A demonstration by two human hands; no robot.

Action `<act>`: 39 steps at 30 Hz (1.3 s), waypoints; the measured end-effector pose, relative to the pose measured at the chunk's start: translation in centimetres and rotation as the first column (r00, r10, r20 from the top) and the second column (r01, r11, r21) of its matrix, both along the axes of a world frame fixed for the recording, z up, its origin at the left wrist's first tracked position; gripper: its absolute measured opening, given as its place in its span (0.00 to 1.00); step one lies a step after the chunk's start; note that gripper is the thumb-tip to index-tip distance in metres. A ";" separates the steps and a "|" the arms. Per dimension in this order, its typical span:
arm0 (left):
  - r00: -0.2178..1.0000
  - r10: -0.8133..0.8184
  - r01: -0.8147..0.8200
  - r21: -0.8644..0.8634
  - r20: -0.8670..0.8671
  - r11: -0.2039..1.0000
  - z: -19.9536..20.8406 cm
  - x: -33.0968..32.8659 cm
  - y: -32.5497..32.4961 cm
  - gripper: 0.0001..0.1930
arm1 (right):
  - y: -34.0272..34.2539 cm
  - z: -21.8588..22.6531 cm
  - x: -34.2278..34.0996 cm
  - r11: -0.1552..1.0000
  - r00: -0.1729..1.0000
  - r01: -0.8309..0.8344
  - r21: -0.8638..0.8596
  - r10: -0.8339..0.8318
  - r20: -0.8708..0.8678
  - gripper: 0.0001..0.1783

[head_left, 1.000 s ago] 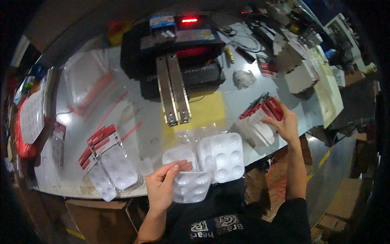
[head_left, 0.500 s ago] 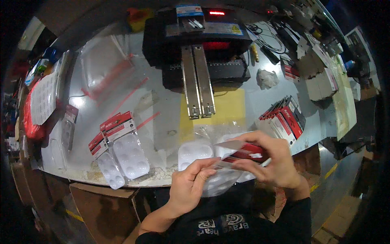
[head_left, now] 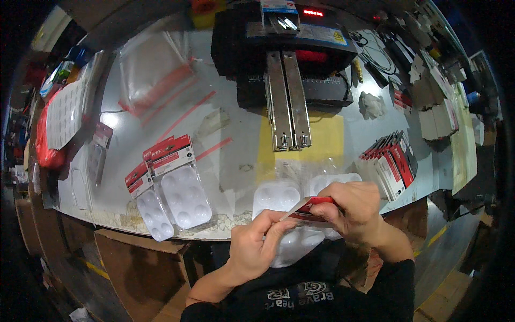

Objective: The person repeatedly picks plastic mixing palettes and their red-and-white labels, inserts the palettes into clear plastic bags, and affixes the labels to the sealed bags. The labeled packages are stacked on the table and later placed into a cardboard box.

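Note:
In front of my body, a red-and-white folded header card [head_left: 317, 204] spans between my two hands at the top of a clear bag. My right hand [head_left: 354, 212] grips the card's right part, thumb and fingers closed on it. At the left end of the card, my left hand [head_left: 253, 242] pinches closed, its fingertips on the card's corner and the bag top. Below the card hangs a white plastic paint palette [head_left: 298, 247], partly hidden by my hands. Just beyond them, bagged white palettes [head_left: 276, 197] lie at the table's front edge.
Finished-looking carded palettes [head_left: 185, 196] lie to the left. A stack of folded header cards [head_left: 394, 169] stands to the right. A black machine [head_left: 289, 48] with two metal rails [head_left: 289, 102] is ahead, over a yellow sheet [head_left: 327, 134]. Clear bags [head_left: 153, 75] lie at far left.
The view has shifted, so the table's things sit further right. My right hand has turned and closed down over the card, which now shows more edge-on. My left hand keeps its pinch.

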State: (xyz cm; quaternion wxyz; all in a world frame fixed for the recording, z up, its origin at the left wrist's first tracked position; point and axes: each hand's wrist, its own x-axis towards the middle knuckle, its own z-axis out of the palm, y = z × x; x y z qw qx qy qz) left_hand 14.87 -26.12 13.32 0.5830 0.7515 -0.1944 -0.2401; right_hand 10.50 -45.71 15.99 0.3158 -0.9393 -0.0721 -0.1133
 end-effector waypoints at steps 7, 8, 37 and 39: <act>0.991 0.036 -0.034 -0.017 0.127 0.999 -0.5 0.1 0.2 0.05 | -1.2 -0.5 1.1 0.969 0.997 0.080 0.235 -0.075 -0.030 0.12; 0.986 0.111 -0.110 -0.015 0.122 0.994 -0.7 0.2 0.1 0.05 | -1.6 -0.3 1.1 0.939 0.984 0.177 0.295 -0.170 -0.049 0.13; 0.932 0.338 -0.358 0.197 0.128 0.913 -8.7 6.0 -4.0 0.13 | -2.2 -6.4 4.4 0.330 0.704 0.668 0.667 0.009 -0.710 0.12; 0.933 0.330 -0.352 0.183 0.141 0.918 -8.8 5.6 -3.8 0.13 | -1.7 -5.6 4.3 0.335 0.717 0.654 0.678 0.011 -0.697 0.13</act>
